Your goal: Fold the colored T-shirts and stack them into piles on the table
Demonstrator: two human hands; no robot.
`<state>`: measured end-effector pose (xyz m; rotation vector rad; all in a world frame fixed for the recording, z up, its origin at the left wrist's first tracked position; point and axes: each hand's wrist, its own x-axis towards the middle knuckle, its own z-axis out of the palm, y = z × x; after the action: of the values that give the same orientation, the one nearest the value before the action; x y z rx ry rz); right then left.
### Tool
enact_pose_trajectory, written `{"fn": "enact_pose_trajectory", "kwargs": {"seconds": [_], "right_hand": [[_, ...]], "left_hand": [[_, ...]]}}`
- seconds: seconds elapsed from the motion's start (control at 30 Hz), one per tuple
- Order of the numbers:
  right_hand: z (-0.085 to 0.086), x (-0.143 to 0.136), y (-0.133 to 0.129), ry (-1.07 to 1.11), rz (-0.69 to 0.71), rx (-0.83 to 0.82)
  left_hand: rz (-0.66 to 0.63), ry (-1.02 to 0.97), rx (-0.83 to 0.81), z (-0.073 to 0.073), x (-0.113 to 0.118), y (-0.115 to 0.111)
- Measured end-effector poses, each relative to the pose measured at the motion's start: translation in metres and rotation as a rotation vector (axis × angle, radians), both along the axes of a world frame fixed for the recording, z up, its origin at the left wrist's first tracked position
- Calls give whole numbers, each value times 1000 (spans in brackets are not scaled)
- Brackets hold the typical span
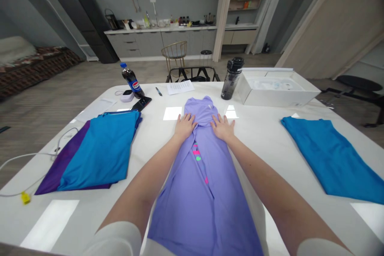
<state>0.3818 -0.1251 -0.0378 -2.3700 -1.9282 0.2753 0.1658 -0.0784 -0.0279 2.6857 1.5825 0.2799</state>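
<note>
A lavender shirt [192, 208] lies lengthwise on the white table, its sides turned in toward the middle and its collar at the far end. Between the folded edges a strip of pink and green print shows. My left hand [185, 127] rests flat on the shirt's upper left edge, fingers spread. On the upper right edge lies my right hand [223, 128], also flat with fingers apart. Blue and purple folded garments [102, 148] are stacked to the left. A folded blue garment [333, 156] lies to the right.
Along the far side of the table [258, 160] stand a cola bottle [132, 81], a dark tumbler [232, 80] and an open white box [270, 94]. A phone [141, 104], a pen [159, 91] and a paper sheet [181, 87] lie there too. A cable [33, 155] crosses the left edge.
</note>
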Motion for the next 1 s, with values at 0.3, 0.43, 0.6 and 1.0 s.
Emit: {"fn": "enact_pose_trajectory", "kwargs": {"seconds": [0.3,0.43,0.6,1.0], "right_hand": [[27,-21,-59,109,136,322],[35,-55,-86,145,430,276],[39,-95,-110,75,650,243],[55,-123,-142,11,678,332]], "left_hand": [[166,-100,-130,27,-63,-124],[226,-82,-275,33,-85,-172],[284,17,-348,40,-100,-212],[266,15,-222,74,-128,-325]]}}
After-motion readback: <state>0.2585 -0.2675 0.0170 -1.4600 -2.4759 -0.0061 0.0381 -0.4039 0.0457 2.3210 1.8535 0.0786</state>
